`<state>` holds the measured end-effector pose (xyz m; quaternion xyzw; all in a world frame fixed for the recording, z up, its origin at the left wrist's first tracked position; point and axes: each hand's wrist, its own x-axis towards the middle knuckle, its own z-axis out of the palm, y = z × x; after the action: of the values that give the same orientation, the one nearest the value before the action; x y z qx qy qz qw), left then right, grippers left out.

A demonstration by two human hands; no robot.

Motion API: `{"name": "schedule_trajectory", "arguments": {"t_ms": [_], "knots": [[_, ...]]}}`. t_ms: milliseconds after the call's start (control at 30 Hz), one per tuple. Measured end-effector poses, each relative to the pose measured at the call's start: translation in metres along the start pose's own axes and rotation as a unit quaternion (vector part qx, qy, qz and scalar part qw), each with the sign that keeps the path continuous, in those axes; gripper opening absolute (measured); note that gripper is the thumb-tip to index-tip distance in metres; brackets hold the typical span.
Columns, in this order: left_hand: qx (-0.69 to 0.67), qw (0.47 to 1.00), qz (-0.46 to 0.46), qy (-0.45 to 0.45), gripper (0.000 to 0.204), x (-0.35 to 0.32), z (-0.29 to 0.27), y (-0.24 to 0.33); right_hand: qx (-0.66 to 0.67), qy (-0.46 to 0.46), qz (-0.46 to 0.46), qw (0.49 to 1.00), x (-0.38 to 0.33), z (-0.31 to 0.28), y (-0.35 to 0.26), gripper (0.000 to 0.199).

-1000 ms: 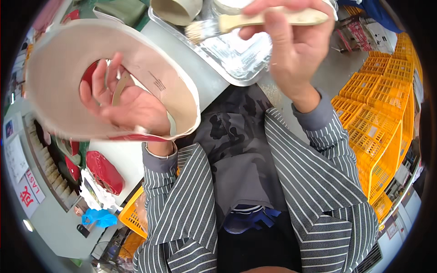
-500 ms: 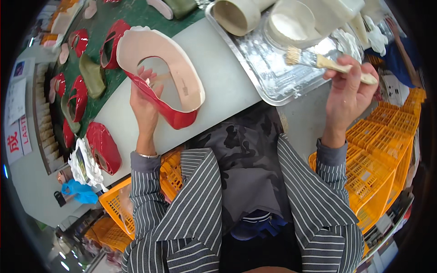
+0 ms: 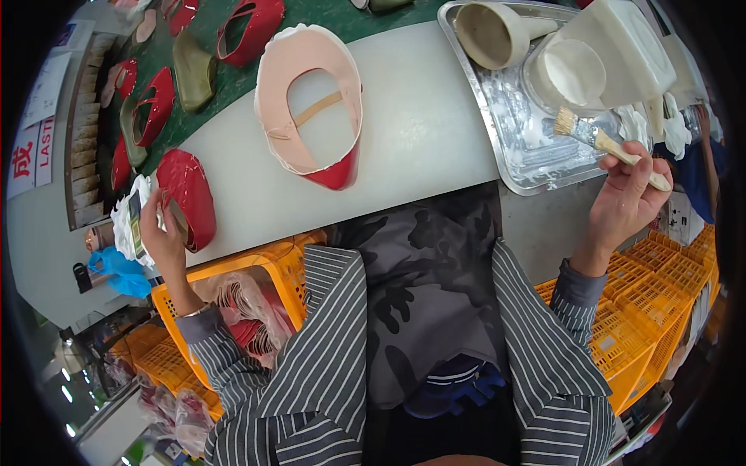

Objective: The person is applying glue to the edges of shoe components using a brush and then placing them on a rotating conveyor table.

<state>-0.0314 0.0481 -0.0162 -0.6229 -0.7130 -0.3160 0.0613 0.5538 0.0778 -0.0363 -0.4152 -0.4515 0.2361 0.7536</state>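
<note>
My right hand (image 3: 625,200) is closed round the pale wooden handle of a paintbrush (image 3: 618,149). The brush's light bristles hang over a metal tray (image 3: 505,167) near a tub of white paste (image 3: 571,71). On the pale work surface sits a red shoe upper (image 3: 342,172) with a pink lining and a tan strap across its opening; neither hand is on it. My left hand (image 3: 165,245) is at the far left, fingers stretched out, close beside a red shoe (image 3: 185,182) and a white crumpled cloth (image 3: 124,225). Whether its fingertips touch them I cannot tell.
Several red strap shoes (image 3: 252,29) and olive shoe lasts (image 3: 193,70) stand on the green bench top (image 3: 225,101). A beige cup (image 3: 489,35) lies in the tray. Orange crates (image 3: 291,279) stand below the bench on both sides, one holding red pieces in plastic.
My left hand has let go of the pink-lined red upper and moved left and nearer to me, beside another red shoe. The upper now rests on the surface. My right hand still holds the brush.
</note>
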Motion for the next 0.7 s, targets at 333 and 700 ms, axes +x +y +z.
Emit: {"name": "schedule_trajectory", "arguments": {"t_ms": [333,700], "knots": [[0.270,0.956,0.050,-0.102,0.016,0.003,0.004,-0.033,-0.016,0.003,0.001,1.000,-0.006,-0.008,-0.001,0.018],[0.131,0.988,0.069,0.051,0.026,-0.021,-0.034,0.085,-0.033,0.022,-0.031,0.999,0.004,-0.014,0.005,0.019]]}}
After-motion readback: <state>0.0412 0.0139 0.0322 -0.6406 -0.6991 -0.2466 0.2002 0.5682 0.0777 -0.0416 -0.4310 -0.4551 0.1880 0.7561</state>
